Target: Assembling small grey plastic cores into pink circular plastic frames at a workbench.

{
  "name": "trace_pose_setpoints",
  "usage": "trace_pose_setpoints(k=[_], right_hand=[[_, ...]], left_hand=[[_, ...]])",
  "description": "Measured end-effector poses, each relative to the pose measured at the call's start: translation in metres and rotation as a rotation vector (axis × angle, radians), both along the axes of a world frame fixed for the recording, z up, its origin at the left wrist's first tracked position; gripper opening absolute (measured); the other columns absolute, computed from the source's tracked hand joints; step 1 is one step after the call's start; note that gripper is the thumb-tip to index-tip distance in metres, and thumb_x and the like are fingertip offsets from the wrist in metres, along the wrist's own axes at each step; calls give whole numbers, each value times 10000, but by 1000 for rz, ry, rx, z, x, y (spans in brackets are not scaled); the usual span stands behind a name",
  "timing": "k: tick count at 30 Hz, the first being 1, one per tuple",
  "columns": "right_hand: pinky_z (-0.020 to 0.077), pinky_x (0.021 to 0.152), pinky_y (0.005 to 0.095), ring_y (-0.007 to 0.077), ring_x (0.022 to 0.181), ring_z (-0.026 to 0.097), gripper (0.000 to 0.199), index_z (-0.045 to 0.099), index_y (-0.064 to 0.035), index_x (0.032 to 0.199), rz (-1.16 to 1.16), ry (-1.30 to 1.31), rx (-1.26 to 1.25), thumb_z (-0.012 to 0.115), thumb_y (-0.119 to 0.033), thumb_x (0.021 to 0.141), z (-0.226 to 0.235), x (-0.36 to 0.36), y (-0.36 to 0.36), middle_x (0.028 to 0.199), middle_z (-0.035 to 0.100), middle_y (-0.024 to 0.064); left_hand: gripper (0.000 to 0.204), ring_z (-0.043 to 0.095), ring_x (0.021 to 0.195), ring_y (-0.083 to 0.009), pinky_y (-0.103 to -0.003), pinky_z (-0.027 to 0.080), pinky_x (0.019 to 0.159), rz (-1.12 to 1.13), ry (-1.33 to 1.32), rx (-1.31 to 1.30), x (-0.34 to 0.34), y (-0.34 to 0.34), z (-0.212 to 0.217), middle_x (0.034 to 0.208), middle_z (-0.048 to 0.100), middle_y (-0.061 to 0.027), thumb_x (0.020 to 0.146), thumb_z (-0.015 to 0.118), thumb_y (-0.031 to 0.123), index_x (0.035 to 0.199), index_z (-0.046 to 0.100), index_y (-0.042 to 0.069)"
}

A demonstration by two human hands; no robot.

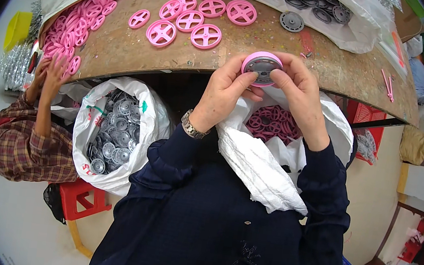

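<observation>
Left hand (226, 89) and right hand (297, 90) are jointly gripping one pink wheel (262, 67) with a grey disc seated in it, just above the wooden table (127, 48) edge. Nine loose pink spoked wheels (188, 21) are lying at mid-table; one grey disc (292, 21) is lying apart. Two white sacks (117, 131) are standing below, one seemingly holding grey discs. A co-worker's hand (56, 68) is touching the pink heap
</observation>
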State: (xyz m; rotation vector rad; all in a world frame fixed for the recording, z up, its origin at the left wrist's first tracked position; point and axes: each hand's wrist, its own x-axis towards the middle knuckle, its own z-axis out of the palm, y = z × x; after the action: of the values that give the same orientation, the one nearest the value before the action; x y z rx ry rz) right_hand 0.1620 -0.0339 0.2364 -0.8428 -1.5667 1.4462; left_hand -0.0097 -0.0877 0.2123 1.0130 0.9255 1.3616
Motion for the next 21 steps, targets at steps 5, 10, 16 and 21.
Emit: trace_pose_setpoints(k=[5, 10, 16, 21], right_hand=[[484, 782, 227, 74, 864, 604, 203, 630, 31, 1111, -9, 27, 18, 618, -76, 939, -5, 3, -1, 972, 667, 25], [473, 706, 223, 70, 785, 589, 136, 656, 21, 1022, -82, 6, 114, 642, -60, 914, -3, 0, -7, 879, 658, 5], [459, 789, 222, 59, 862, 566, 124, 629, 14, 1040, -125, -155, 193, 606, -38, 930, -9, 2, -12, 931, 631, -19], [454, 781, 219, 59, 850, 557, 118, 632, 10, 1033, -89, -84, 72, 596, -52, 940, -15, 2, -3, 918, 626, -19]], left_hand=[[303, 684, 881, -188, -306, 595, 761, -81, 128, 55, 1, -1, -2, 1105, 631, -108, 1018, 487, 113, 1297, 494, -4], [247, 677, 801, -158, -268, 569, 709, -15, 211, 113, 5, -2, 4, 1011, 644, -92, 1021, 495, 128, 1223, 534, -8], [197, 646, 701, -106, -223, 517, 602, 114, 388, 158, 13, -2, 1, 888, 650, -57, 1023, 503, 143, 1092, 605, -11], [208, 653, 709, -112, -227, 531, 603, 30, 316, 12, 11, 2, 6, 926, 648, -64, 1015, 515, 135, 1149, 582, -9]])
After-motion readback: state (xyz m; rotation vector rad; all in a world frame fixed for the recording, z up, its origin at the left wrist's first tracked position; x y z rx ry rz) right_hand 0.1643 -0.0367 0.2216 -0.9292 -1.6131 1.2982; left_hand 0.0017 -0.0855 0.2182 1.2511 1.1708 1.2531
